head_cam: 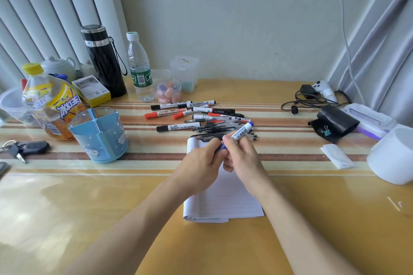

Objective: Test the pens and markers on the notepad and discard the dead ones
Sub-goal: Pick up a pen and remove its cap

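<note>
Notepad (pixel 230 203) lies flat on the table (pixel 290 230). Pile of pens and markers (pixel 201 116) sits just beyond the notepad's far edge. Above the notepad, my left hand (pixel 199 169) is curled round the lower end of the blue marker (pixel 242 131) and my right hand (pixel 241 156) pinches its barrel. It's tilted, off the paper.

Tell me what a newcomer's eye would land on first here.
The left hand and right hand meet at centre, both gripping a blue marker above the white notepad. Just behind lies a scattered pile of pens and markers, with a blue pen holder to its left.
</note>
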